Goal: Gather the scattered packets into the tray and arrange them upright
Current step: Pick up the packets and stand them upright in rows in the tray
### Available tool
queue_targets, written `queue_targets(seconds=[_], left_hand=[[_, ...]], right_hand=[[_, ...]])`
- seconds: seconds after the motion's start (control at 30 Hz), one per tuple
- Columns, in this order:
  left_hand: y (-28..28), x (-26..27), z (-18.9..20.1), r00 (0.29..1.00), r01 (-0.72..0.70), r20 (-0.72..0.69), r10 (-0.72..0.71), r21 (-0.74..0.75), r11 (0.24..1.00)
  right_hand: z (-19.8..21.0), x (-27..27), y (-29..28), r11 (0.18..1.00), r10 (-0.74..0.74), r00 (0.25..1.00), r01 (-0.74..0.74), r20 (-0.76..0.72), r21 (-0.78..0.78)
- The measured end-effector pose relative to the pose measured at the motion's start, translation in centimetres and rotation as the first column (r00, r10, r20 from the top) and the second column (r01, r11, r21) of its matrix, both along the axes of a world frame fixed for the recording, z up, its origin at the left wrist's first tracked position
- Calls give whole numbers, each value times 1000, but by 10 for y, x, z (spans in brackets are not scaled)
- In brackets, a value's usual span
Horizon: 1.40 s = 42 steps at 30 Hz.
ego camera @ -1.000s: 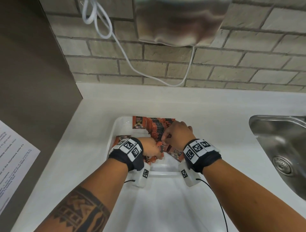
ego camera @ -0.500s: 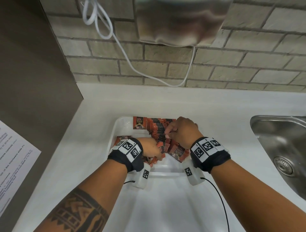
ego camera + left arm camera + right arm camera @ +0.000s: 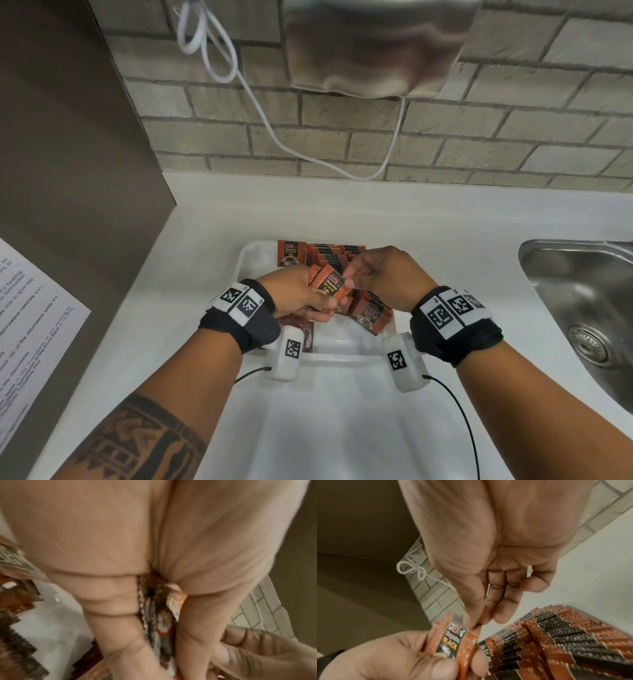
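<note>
Item 1, nearest: my left hand (image 3: 301, 294), over the near half of the tray, fingers and thumb curled round a small bunch of packets (image 3: 330, 289) held face up. The left wrist view shows their crimped edges wedged between thumb and fingers.

Item 2: my right hand (image 3: 383, 274), at 3 o'clock of the bunch, thumb and forefinger pinching the top corner of the front packet; remaining fingers loosely curled.

Item 3: white tray (image 3: 253, 260) on the counter. Loose packets (image 3: 370, 313) lie slumped at its near end, at 5 o'clock of the bunch. More lie flat under my left wrist.

Item 4: upright row of packets (image 3: 329, 255) at the tray's far end, 12 o'clock of my hands, packed edge to edge.

Handling note, my judgement: peel off one packet only, keep its printed face matching the row, and seat it against the row's near end, so nothing tips.

Obstructions: the slumped packets occupy floor the row must grow into. My right wrist hangs close above them.

Surroundings: steel sink (image 3: 582, 308) at 3 o'clock; printed sheet (image 3: 30, 308) at 9 o'clock; white cable (image 3: 274, 137) on the brick wall at 12 o'clock.
</note>
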<state>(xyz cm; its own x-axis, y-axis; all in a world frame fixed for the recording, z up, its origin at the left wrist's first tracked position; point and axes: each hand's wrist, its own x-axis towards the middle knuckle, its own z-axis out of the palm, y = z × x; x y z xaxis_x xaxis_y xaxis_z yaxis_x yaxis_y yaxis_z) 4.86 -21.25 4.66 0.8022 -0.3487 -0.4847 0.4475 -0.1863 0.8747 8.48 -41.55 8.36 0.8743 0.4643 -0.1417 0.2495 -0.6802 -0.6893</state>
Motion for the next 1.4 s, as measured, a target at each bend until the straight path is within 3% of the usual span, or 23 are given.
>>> queue_targets(seconds=[0.27,0.37,0.43,0.5,0.57,0.67,0.73,0.87,1.03,1.4], left_hand=[[2,-5,-4,989,-94,119,87,57,994],[8,-6,0,979,-125,183,86,214,969],[16,-5,6,966,-145,260,19,473,869],[21,-7,17,946,-156,309,-95,694,703],[18,-9,24,943,-97,275,-187,766,636],[3,-10,24,941,132,125,-315,721,680],[-10,-7,18,927,230,43,-372,719,656],[-28,1,6,904,289,-27,-427,774,563],[-33,10,-2,888,363,-120,-445,776,516],[-35,14,-5,887,380,-141,-440,763,523]], right_hand=[[-4,-6,9,997,30,996,-24,85,-71],[-2,-5,8,998,-7,995,13,104,-54],[-4,-5,6,997,-29,991,38,130,-71],[-7,-5,6,992,-33,985,52,170,-113],[-12,-5,9,982,-5,976,46,217,-185],[-19,-6,17,961,10,971,57,241,-272],[-24,-8,22,951,14,966,66,256,-302],[-33,-6,27,929,19,962,83,272,-359],[-38,-4,28,926,23,966,76,257,-370],[-40,2,22,944,-15,981,78,194,-321]])
